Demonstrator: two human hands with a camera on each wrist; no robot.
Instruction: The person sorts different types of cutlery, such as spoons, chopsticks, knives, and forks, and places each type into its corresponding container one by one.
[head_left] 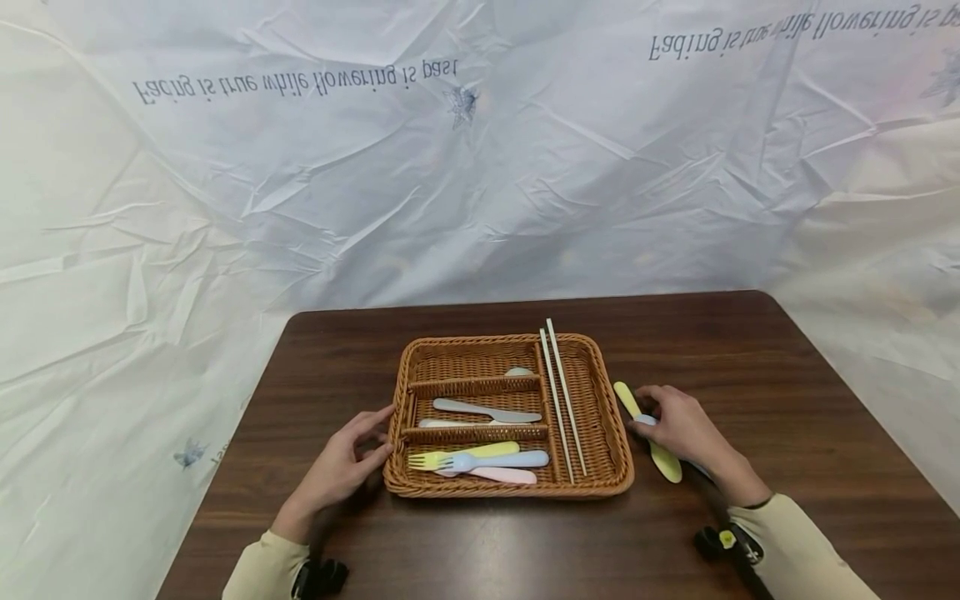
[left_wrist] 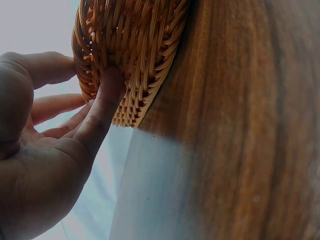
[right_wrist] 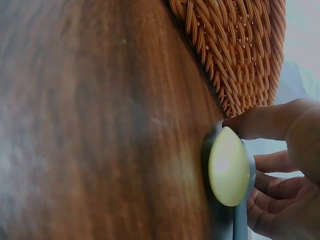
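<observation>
A brown wicker basket with compartments sits on the table. My left hand touches its left end, thumb and fingertips on the woven wall. Right of the basket, a yellow spoon lies slantwise over a blue spoon. My right hand is over the two, thumb and curled fingers at the edges of the blue spoon's bowl. Its palm hides much of the blue spoon. In the right wrist view the yellow bowl is in front, the blue handle below it.
Front compartment: a yellow fork, a blue fork and a pink handle. A pale knife is in the middle one, a pale rounded tip at the back. Two white chopsticks overhang the back rim. A pale sheet hangs behind the table.
</observation>
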